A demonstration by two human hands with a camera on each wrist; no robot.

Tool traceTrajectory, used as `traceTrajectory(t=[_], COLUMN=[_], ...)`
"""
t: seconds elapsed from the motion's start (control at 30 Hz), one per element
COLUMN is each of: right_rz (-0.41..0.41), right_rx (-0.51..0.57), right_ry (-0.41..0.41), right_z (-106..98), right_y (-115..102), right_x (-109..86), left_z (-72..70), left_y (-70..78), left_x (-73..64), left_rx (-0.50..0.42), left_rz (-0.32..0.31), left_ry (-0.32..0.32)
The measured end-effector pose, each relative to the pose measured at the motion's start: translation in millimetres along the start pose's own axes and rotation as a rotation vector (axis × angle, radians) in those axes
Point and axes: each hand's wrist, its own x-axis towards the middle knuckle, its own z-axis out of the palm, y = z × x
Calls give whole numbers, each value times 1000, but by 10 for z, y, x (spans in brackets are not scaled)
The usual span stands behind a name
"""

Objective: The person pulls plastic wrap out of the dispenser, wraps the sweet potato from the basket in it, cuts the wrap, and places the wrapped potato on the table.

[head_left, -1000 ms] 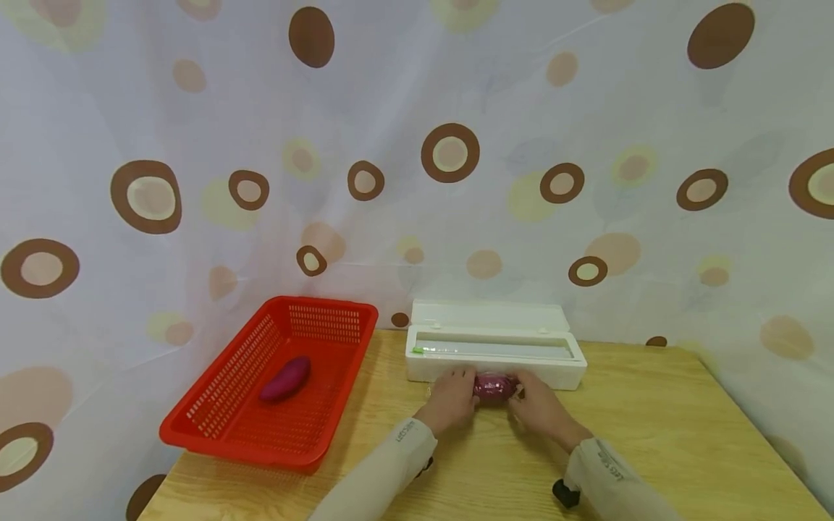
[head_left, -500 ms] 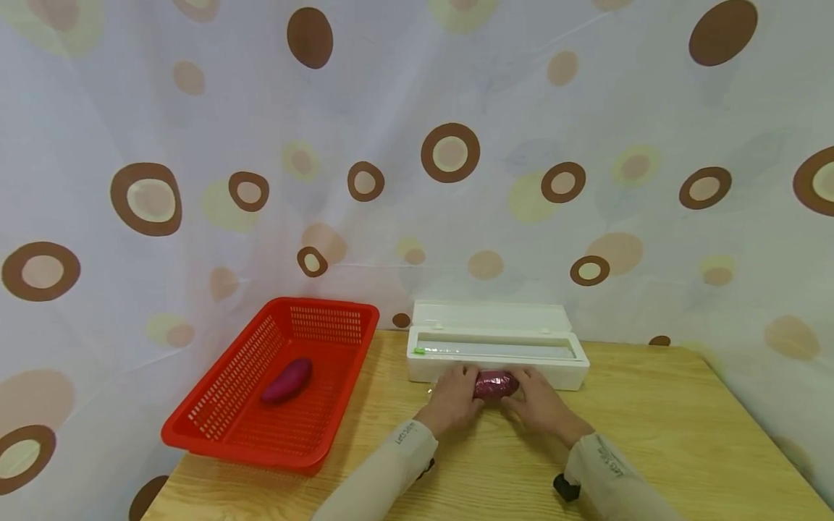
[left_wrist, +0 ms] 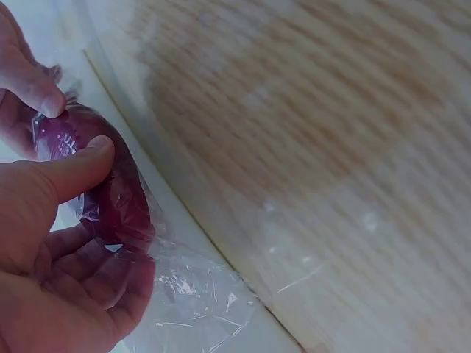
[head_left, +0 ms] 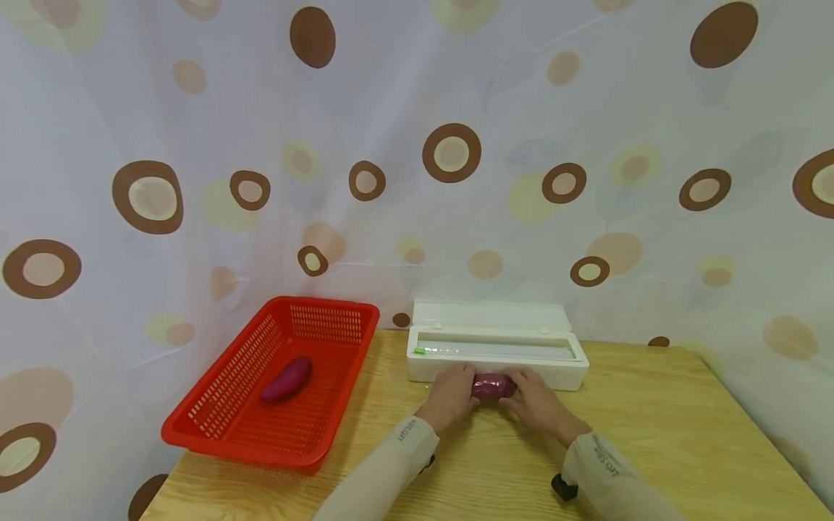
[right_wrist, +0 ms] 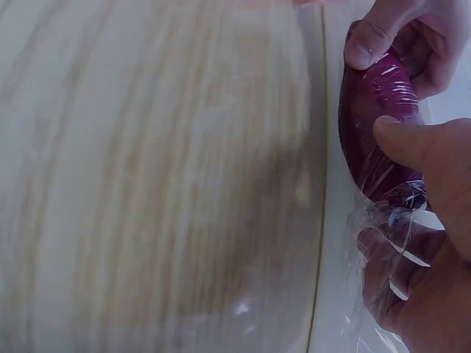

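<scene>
A purple sweet potato (head_left: 491, 386) wrapped in clear cling film lies crosswise between both hands, in front of the white wrap dispenser. My left hand (head_left: 452, 398) grips its left end, the thumb pressed on its side and the fingers curled beneath, as the left wrist view shows. At the other end my right hand (head_left: 537, 401) holds it the same way, with thumb on the purple skin (right_wrist: 375, 95). Loose film (left_wrist: 191, 294) trails from the end by the left hand. More crumpled film (right_wrist: 379, 220) bunches at the right hand's fingers.
The white cling film dispenser (head_left: 567, 373) stands behind the hands with its lid (head_left: 489, 315) raised and a green slider (head_left: 420, 351) on its left. A red slotted basket (head_left: 260, 457) at left holds another purple sweet potato (head_left: 288, 380). A patterned curtain hangs behind the wooden table.
The sweet potato has been turned slightly between the hands. My right thumb has come round to its near side, and the right fingers lie farther over it. Basket and dispenser stay put.
</scene>
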Motion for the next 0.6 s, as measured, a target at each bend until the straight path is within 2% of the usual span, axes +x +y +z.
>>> traceTrajectory(t=[0.43,0.6], right_rz=[-12,15], right_rx=[-40,-56], right_ry=[20,15], right_z=[67,95], right_y=[16,19], right_x=[-11,2], left_z=[46,62], left_y=[11,11], left_x=[12,16], left_rx=[63,88], left_rz=[4,12], left_ry=[-2,18])
